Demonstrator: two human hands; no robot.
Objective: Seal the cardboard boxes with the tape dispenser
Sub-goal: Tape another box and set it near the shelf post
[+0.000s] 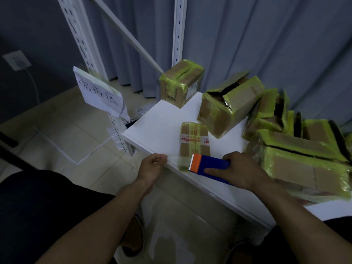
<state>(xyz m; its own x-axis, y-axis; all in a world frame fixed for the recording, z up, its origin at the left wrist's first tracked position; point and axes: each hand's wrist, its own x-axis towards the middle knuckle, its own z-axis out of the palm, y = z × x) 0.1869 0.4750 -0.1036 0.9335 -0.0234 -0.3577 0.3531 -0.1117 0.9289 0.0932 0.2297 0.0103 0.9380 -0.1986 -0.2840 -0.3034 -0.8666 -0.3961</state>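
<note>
Head view: a small box (194, 140) lies on the white shelf (162, 119), near its front edge. Over that edge the right hand (242, 169) grips the blue-and-orange dispenser (211, 165), fingers wrapped round it. A blurred tape (173, 160) strip runs to the left hand (152, 166), just off the shelf's edge, its curled fingers pinching the end. More boxes (228, 109) crowd the shelf's right side.

Rear half of tape dispenser (211, 165) hidden under your right hand (242, 168). Tape strip (174, 159) between your hands smeared by blur; its end lost inside curled fingers of your left hand (152, 165). Near end of small box (194, 138), just beyond right hand, covered by tape dispenser and blurred; its print too small to read. Box pile (304, 164) right of right hand cut by frame edge.
</note>
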